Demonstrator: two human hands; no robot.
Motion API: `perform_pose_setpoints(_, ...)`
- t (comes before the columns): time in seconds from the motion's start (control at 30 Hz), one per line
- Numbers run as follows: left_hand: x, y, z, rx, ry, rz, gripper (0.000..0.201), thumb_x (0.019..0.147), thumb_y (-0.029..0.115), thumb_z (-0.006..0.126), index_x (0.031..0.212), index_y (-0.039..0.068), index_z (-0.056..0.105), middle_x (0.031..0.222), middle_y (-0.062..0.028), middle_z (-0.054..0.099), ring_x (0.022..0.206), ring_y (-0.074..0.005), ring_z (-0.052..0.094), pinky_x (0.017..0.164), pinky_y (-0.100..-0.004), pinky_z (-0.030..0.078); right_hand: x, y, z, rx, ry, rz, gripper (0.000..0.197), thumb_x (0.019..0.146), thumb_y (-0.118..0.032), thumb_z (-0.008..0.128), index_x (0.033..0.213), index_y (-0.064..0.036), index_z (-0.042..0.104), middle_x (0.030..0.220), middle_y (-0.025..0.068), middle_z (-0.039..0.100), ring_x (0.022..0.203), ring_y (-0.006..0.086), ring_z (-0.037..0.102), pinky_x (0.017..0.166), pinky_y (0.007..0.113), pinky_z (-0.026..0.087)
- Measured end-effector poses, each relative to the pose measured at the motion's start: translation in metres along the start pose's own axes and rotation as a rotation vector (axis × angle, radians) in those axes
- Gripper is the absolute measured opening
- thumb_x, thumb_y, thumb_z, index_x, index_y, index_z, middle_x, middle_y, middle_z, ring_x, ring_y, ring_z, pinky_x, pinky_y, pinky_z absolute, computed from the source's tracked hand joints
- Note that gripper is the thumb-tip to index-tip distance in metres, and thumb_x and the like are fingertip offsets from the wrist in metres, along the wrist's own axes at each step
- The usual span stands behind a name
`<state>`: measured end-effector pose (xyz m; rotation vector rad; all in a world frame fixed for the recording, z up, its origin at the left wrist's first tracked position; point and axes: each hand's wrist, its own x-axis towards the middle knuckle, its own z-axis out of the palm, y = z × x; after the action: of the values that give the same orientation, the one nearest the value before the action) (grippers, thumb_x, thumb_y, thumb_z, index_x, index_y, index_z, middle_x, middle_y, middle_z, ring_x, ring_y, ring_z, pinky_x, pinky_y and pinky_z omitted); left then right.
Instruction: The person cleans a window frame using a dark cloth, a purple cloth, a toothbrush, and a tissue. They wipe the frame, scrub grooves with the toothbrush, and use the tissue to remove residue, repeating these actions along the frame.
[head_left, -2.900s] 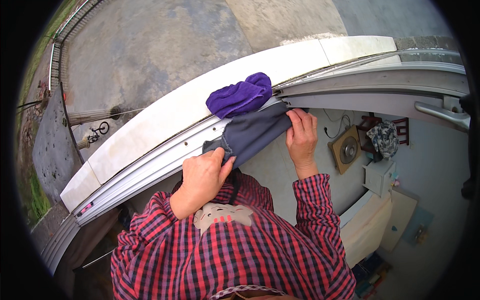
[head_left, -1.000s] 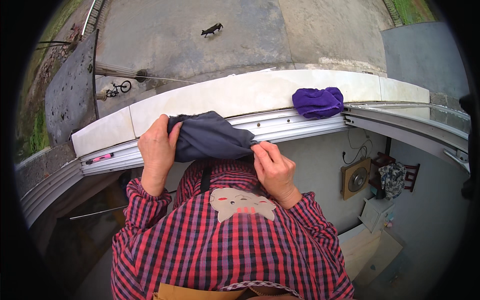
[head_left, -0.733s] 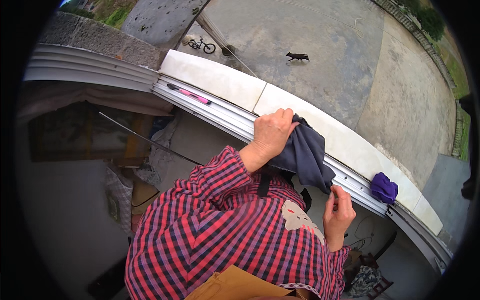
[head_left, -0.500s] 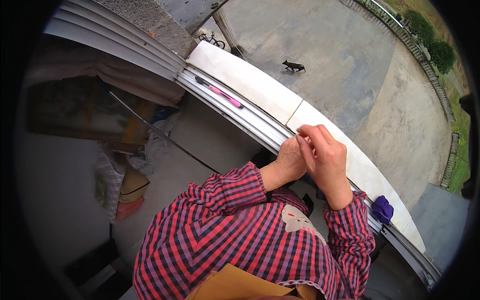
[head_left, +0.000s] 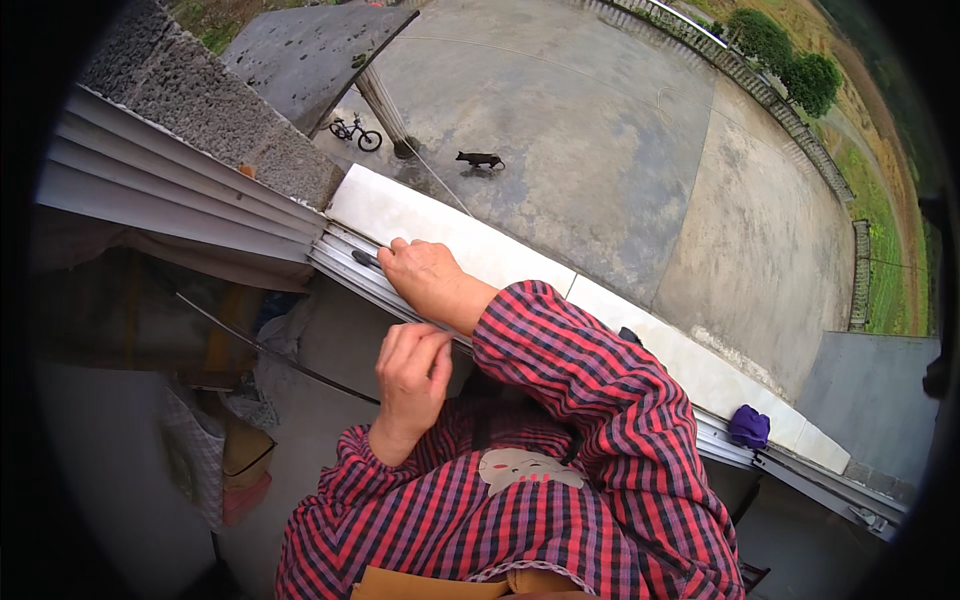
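My right hand (head_left: 430,277) reaches across to the left over the window's metal track (head_left: 340,262). Its fingers are bent down and closed around a pen (head_left: 365,259); only the black end shows past them, the rest is covered. Closer to my body, my left hand (head_left: 412,372) is raised just inside the track with its fingers curled and thumb against them. Whatever it may hold is too small or hidden to make out. Both arms wear red and dark checked sleeves.
A white tiled sill (head_left: 520,255) runs beyond the track, with a purple cloth (head_left: 748,427) at its right. A small dark thing (head_left: 630,336) lies by my right sleeve. Outside below are a black dog (head_left: 480,160), a bicycle (head_left: 356,133) and a concrete yard. Bags (head_left: 243,455) stand indoors at left.
My hands, together before, have parted. The right one has crossed left onto the pen on the track; the left one has drawn back toward my body. The view has shifted.
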<state>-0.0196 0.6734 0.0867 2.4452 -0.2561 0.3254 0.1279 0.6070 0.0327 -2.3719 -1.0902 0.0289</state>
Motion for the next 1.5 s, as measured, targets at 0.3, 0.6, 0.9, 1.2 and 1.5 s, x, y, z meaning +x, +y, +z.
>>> perform_pose_setpoints(0.3, 0.082, -0.106, -0.017, 0.512, -0.010, -0.156, 0.039, 0.089, 0.010, 0.076, 0.125, 0.003, 0.063, 0.112, -0.0186, 0.064, 0.108, -0.0381, 0.060, 0.092, -0.0451, 0.049, -0.017, -0.005, -0.002, 0.040, 0.036, 0.036, 0.025, 0.080, -0.007, 0.072, 0.102, -0.0003, 0.062, 0.096, 0.0155, 0.066, 0.086, 0.0321, 0.072, 0.063, 0.041, 0.061)
perform_pose_setpoints(0.6, 0.080, -0.103, -0.032, 0.278, -0.199, -0.186, 0.034, 0.078, -0.004, 0.078, 0.110, 0.001, 0.066, 0.105, -0.0149, 0.065, 0.101, -0.0359, 0.062, 0.090, -0.0444, 0.050, -0.023, -0.006, -0.003, 0.081, 0.085, 0.024, 0.028, 0.076, -0.008, 0.074, 0.100, -0.0007, 0.062, 0.094, 0.0143, 0.062, 0.082, 0.0272, 0.068, 0.056, 0.037, 0.059)
perform_pose_setpoints(0.9, 0.091, -0.104, -0.056, -0.074, -0.220, -0.270, 0.025, 0.082, -0.008, 0.073, 0.105, -0.001, 0.066, 0.098, -0.0097, 0.061, 0.079, -0.0200, 0.061, 0.071, -0.0308, 0.051, -0.018, -0.006, -0.008, 0.120, 0.052, -0.010, 0.026, 0.077, -0.010, 0.073, 0.099, -0.0009, 0.062, 0.093, 0.0136, 0.062, 0.081, 0.0293, 0.068, 0.062, 0.040, 0.059)
perform_pose_setpoints(1.2, 0.109, -0.050, -0.113, -0.605, 0.081, -0.067, 0.015, 0.090, 0.003, 0.079, 0.095, 0.001, 0.065, 0.104, -0.0063, 0.049, 0.082, -0.0139, 0.056, 0.073, -0.0256, 0.049, -0.025, -0.035, -0.100, 0.416, 0.268, -0.092, 0.019, 0.086, -0.011, 0.067, 0.098, -0.0022, 0.056, 0.085, 0.0114, 0.061, 0.069, 0.0305, 0.070, 0.054, 0.041, 0.056)
perform_pose_setpoints(1.5, 0.118, 0.068, 0.024, -0.783, -0.385, 0.249, 0.023, 0.080, -0.006, 0.079, 0.097, 0.003, 0.068, 0.104, -0.0098, 0.053, 0.082, -0.0197, 0.062, 0.075, -0.0292, 0.052, -0.251, -0.013, -0.165, 0.552, 0.365, 0.426, 0.020, 0.103, -0.016, 0.064, 0.119, -0.0035, 0.063, 0.093, 0.0120, 0.067, 0.066, 0.0295, 0.068, 0.059, 0.039, 0.053)
